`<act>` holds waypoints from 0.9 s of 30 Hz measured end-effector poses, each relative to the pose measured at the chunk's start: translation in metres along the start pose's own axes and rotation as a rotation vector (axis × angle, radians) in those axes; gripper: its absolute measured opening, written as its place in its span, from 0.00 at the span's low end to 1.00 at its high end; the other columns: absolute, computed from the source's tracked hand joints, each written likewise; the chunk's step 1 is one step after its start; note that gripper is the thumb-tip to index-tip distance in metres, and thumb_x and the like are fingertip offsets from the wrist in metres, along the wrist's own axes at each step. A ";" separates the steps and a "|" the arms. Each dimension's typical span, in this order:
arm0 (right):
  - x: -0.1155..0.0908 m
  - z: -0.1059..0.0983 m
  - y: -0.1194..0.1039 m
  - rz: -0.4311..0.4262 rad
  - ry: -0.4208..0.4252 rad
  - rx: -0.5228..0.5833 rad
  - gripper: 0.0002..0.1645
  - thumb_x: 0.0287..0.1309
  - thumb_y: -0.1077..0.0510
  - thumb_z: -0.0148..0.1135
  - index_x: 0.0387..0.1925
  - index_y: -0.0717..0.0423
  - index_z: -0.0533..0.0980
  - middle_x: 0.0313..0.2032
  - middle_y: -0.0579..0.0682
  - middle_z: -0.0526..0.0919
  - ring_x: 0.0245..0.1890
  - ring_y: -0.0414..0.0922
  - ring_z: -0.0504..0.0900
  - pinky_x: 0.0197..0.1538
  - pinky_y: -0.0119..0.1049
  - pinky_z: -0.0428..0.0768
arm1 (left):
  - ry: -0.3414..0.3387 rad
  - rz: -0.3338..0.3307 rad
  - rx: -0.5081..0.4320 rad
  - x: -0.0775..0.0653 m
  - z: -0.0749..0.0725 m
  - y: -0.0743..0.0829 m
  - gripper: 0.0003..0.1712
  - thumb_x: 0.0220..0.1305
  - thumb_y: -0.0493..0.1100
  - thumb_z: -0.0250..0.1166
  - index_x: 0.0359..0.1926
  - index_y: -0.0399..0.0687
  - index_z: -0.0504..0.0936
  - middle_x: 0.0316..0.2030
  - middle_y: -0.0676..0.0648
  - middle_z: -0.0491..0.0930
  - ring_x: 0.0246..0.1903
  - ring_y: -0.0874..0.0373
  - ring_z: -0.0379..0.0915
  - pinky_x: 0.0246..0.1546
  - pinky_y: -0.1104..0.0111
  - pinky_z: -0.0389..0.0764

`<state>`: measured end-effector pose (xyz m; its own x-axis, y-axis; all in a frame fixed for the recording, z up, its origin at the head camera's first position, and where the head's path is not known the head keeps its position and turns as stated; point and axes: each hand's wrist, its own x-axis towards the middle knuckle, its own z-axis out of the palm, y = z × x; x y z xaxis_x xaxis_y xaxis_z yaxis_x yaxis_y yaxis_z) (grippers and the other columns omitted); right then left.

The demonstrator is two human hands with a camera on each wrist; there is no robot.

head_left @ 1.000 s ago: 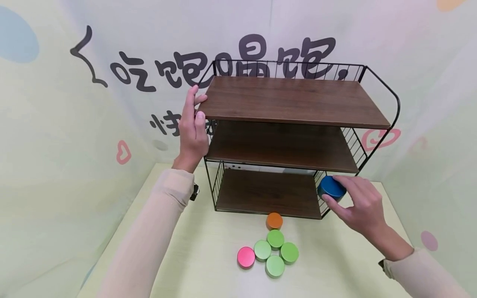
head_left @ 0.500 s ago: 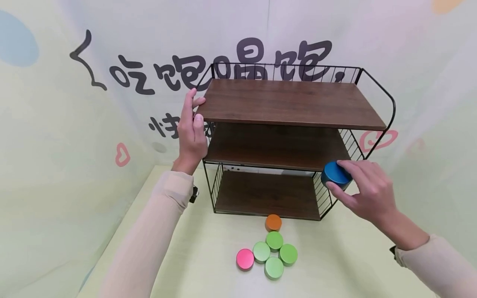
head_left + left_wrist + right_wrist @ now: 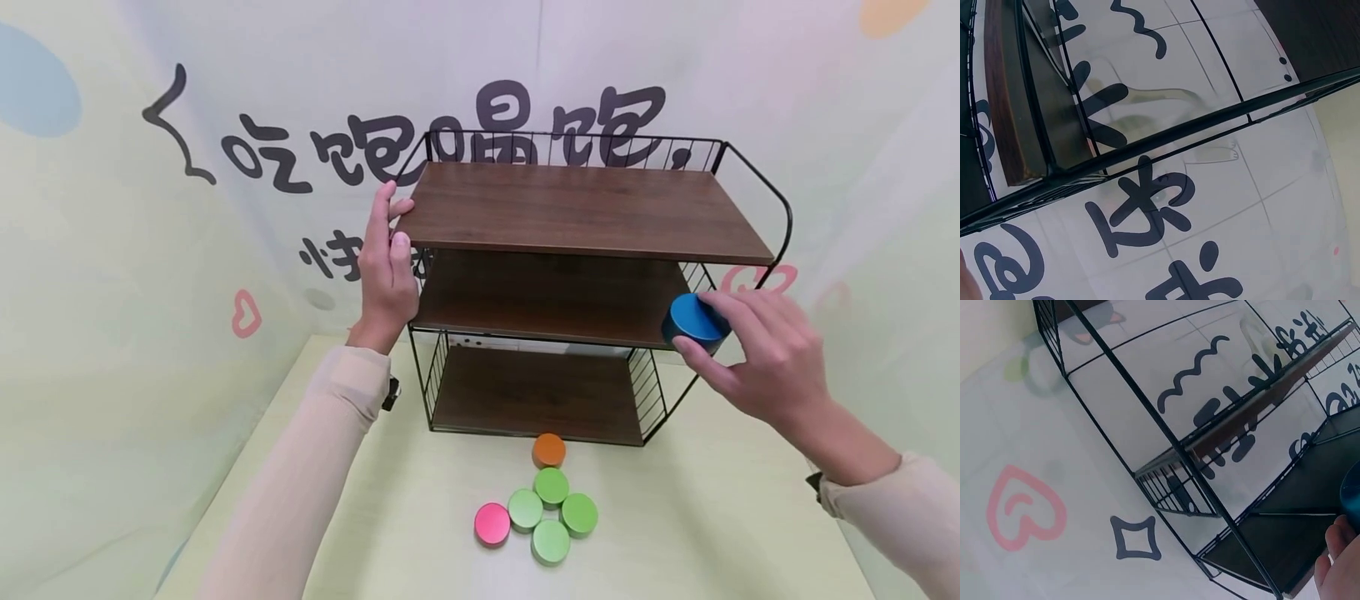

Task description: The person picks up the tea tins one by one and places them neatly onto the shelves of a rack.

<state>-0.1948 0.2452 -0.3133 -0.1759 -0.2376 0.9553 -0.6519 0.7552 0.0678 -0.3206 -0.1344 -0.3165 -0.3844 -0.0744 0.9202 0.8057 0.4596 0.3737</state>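
You are reading 吃饱喝饱 on the far backdrop, with 快 standing below it at left.

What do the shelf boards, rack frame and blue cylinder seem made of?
Shelf boards: apparently wood or wood-look laminate, satin brown, with streaky grain.
Rack frame: probably black-coated metal, given its thin, smoothly bent rods.
Blue cylinder: perhaps painted wood, plastic or metal; its smooth, softly shiny top leaves that open.

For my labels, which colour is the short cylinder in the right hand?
The short cylinder is blue; the head view shows it best.
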 end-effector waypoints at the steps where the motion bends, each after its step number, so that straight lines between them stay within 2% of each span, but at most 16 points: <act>1: 0.002 -0.001 0.000 -0.002 0.013 0.000 0.40 0.61 0.31 0.56 0.36 0.69 0.81 0.30 0.65 0.83 0.28 0.64 0.78 0.32 0.58 0.72 | 0.001 0.001 0.000 0.000 0.000 0.000 0.33 0.68 0.44 0.40 0.70 0.34 0.64 0.56 0.36 0.78 0.60 0.54 0.72 0.34 0.64 0.63; 4: 0.010 -0.002 -0.001 -0.005 0.044 -0.003 0.40 0.61 0.31 0.56 0.36 0.68 0.81 0.31 0.65 0.83 0.29 0.64 0.78 0.34 0.57 0.73 | 0.001 0.003 -0.003 0.000 0.001 0.000 0.33 0.68 0.44 0.40 0.70 0.33 0.64 0.56 0.36 0.78 0.60 0.54 0.72 0.38 0.65 0.65; 7: 0.018 -0.005 0.001 0.006 0.051 -0.011 0.41 0.61 0.30 0.55 0.36 0.68 0.81 0.32 0.65 0.83 0.30 0.64 0.79 0.44 0.42 0.76 | -0.001 0.004 -0.003 0.000 0.001 0.000 0.33 0.68 0.45 0.40 0.70 0.33 0.64 0.56 0.36 0.78 0.60 0.54 0.72 0.45 0.64 0.66; 11: 0.028 -0.009 0.003 0.022 0.052 -0.028 0.43 0.61 0.29 0.54 0.36 0.68 0.81 0.31 0.66 0.83 0.30 0.65 0.79 0.56 0.25 0.65 | -0.007 0.002 0.003 0.001 0.000 0.000 0.33 0.68 0.45 0.39 0.70 0.34 0.64 0.56 0.37 0.79 0.60 0.54 0.72 0.45 0.64 0.66; 13: 0.031 -0.009 0.004 0.027 0.067 -0.035 0.43 0.61 0.28 0.54 0.35 0.68 0.81 0.30 0.66 0.83 0.30 0.65 0.78 0.54 0.27 0.68 | -0.005 0.002 0.007 0.001 0.000 0.000 0.33 0.68 0.45 0.39 0.70 0.33 0.64 0.56 0.37 0.79 0.60 0.54 0.72 0.41 0.64 0.65; 16: 0.038 -0.008 0.007 0.041 0.102 -0.048 0.44 0.60 0.27 0.53 0.35 0.67 0.81 0.29 0.66 0.83 0.28 0.65 0.77 0.44 0.43 0.77 | 0.002 0.004 0.008 0.000 0.000 0.000 0.33 0.68 0.45 0.39 0.69 0.33 0.65 0.56 0.37 0.78 0.60 0.54 0.72 0.38 0.64 0.64; 20: 0.046 -0.009 0.014 0.080 0.139 -0.074 0.46 0.57 0.24 0.53 0.35 0.66 0.82 0.28 0.66 0.83 0.28 0.66 0.77 0.42 0.43 0.76 | 0.007 0.005 0.006 0.000 0.001 0.000 0.33 0.68 0.45 0.39 0.69 0.34 0.65 0.56 0.37 0.79 0.60 0.54 0.72 0.34 0.64 0.63; 23: 0.050 -0.009 0.021 0.109 0.143 -0.095 0.47 0.56 0.23 0.53 0.35 0.65 0.83 0.28 0.65 0.83 0.29 0.66 0.77 0.45 0.36 0.71 | 0.004 0.004 0.005 0.000 0.001 0.000 0.33 0.68 0.45 0.39 0.69 0.34 0.65 0.56 0.38 0.79 0.60 0.54 0.72 0.33 0.64 0.63; 27: 0.055 -0.011 0.030 0.137 0.102 -0.125 0.47 0.56 0.23 0.52 0.36 0.66 0.83 0.29 0.65 0.82 0.29 0.66 0.75 0.37 0.51 0.68 | 0.003 0.005 0.004 0.000 0.001 0.000 0.33 0.68 0.45 0.39 0.69 0.34 0.65 0.56 0.37 0.78 0.60 0.54 0.72 0.35 0.64 0.63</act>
<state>-0.2163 0.2616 -0.2552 -0.1771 -0.0696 0.9817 -0.5290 0.8479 -0.0353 -0.3214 -0.1334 -0.3172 -0.3788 -0.0751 0.9224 0.8057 0.4637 0.3686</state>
